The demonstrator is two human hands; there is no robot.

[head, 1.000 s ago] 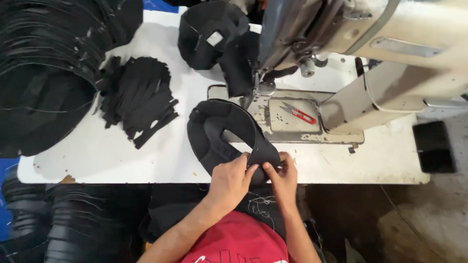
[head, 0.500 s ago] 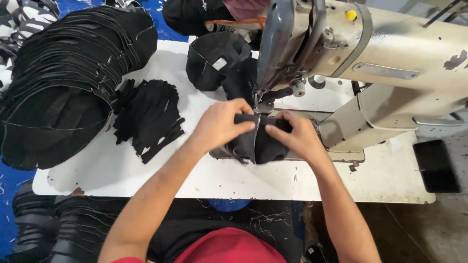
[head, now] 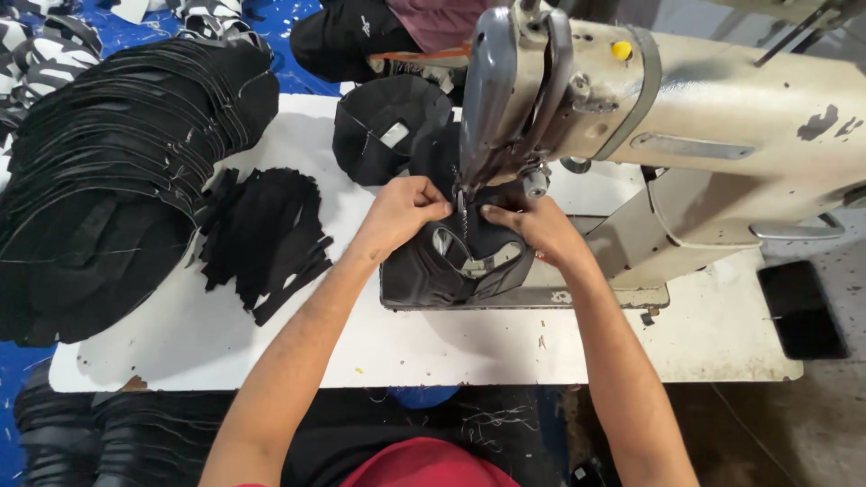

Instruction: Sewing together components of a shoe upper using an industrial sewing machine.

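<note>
Two hands are set at the cream sewing machine [head: 686,117], beside whose needle a black cap [head: 456,261] is pinched flat (seemingly kept steady there) by left hand [head: 397,212] and right hand [head: 537,227], fingers pressed together.

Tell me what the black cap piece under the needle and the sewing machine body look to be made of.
Black cap piece: matte woven fabric, probably; it folds softly under the left hand and right hand. Sewing machine body: cream-painted metal, seemingly; dark chips show where paint is gone.
</note>
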